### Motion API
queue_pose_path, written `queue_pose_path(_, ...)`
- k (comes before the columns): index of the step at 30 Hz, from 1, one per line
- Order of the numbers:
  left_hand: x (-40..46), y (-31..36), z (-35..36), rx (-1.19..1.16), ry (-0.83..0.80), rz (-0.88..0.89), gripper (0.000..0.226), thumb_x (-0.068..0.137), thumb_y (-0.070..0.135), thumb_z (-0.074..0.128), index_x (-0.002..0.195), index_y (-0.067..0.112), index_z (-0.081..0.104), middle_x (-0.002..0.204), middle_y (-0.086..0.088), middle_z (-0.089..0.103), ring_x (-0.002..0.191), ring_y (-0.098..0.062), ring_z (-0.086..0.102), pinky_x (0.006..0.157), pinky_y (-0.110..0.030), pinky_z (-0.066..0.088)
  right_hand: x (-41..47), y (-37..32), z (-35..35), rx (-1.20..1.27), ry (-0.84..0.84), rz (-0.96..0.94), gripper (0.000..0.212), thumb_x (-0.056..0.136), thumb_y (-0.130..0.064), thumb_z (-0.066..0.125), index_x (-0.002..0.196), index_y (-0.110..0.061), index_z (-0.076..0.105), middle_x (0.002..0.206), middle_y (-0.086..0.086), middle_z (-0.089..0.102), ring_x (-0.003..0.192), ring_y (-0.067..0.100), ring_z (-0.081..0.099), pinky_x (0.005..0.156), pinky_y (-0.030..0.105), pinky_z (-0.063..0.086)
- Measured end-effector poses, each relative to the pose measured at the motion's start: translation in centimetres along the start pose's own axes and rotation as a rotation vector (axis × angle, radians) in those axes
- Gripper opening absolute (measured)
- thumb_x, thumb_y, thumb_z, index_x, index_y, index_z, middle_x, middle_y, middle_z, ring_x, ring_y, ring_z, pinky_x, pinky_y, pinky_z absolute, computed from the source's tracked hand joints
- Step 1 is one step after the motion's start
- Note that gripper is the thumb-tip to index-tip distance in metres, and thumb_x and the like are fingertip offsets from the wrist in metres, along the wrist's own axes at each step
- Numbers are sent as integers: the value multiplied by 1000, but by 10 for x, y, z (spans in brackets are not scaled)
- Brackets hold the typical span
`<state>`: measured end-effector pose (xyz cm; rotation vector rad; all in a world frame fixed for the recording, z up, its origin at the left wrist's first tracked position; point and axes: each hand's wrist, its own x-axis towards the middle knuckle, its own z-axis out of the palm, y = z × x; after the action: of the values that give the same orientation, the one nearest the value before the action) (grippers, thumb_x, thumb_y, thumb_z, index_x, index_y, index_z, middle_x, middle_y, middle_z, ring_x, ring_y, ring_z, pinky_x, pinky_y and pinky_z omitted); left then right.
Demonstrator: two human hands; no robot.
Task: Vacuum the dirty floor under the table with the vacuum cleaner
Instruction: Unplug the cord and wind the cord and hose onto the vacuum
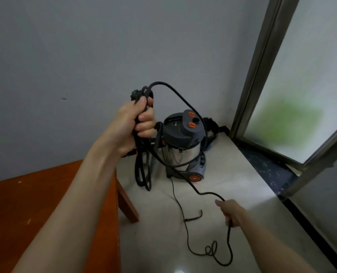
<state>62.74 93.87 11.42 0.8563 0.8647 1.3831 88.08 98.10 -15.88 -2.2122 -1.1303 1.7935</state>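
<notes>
The person stands over a corner of the room, readying the vacuum cleaner (183, 142), which sits on the pale floor (213, 194) against the grey wall (65, 46), at about twelve o'clock from the person and just beyond the table (45, 203). The table's wooden top fills the seven o'clock part of the view, one leg (127, 201) standing near the machine.

The left hand (136, 123) is raised and closed in a fist around a bundle of coiled power cord (175, 93), loops hanging below the fist and the plug end seeming to poke out above it. From the bundle one strand arcs over the vacuum's lid and runs down toward five o'clock, where the right hand (231, 212) is closed around it, fingers curled on the cable. Beyond that hand the slack lies in loose curls on the floor at six o'clock.

The step in hand looks like unwinding the cord, so the vacuuming itself has not begun. To do it well, the left hand should loosen enough to release one loop at a time while the right draws the strand away steadily, keeping it off the lid's orange knobs (191, 120). Slack is best laid clear of the table leg and the wheels, since the curls already forming could kink or snag.
</notes>
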Motion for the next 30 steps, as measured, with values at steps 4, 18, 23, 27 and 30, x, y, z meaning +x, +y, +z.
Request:
queue_pose_path(4, -9, -46, -16, 685, 109, -47, 21, 102, 21, 29, 91, 17, 46, 55, 7, 50, 42, -5, 39, 43, -18, 32, -33, -52, -14, 730, -430, 142, 39, 101, -15, 39, 62, -10, 35, 40, 0, 28, 29, 11, 26, 39, 20, 28)
queue_pose_path(18, -35, -163, -17, 477, 61, -144, 24, 101, 26, 30, 95, 7, 44, 62, -1, 48, 53, -13, 48, 64, -33, 48, -141, -200, -43, 1847, -599, -163, 31, 102, -9, 18, 87, 0, 43, 75, 13, 43, 63, 19, 41, 68, 26, 44)
queue_pose_path(23, -20, -136, -16, 348, 86, -123, 29, 100, 30, 31, 97, 5, 46, 59, 2, 35, 49, -9, 32, 48, -20, 34, -119, -156, -30, 1032, -404, -453, 30, 103, -19, 38, 100, 4, 56, 98, 19, 63, 89, 26, 63, 86, 33, 50)
queue_pose_path(27, -6, -108, -10, 273, 84, -102, 25, 98, 26, 38, 93, 6, 51, 54, 4, 34, 45, -6, 30, 44, -18, 29, -110, -86, -12, 446, -348, -598, 25, 98, -19, 49, 92, 1, 63, 88, 18, 68, 80, 24, 67, 72, 30, 55)
queue_pose_path(30, 1, -89, 3, 125, 63, -100, 23, 98, 23, 39, 88, 7, 50, 52, 4, 33, 41, -5, 29, 40, -15, 28, -98, -61, 14, 19, -258, -685, 24, 89, -21, 65, 111, -13, 60, 112, 3, 63, 108, 12, 58, 93, 26, 48)
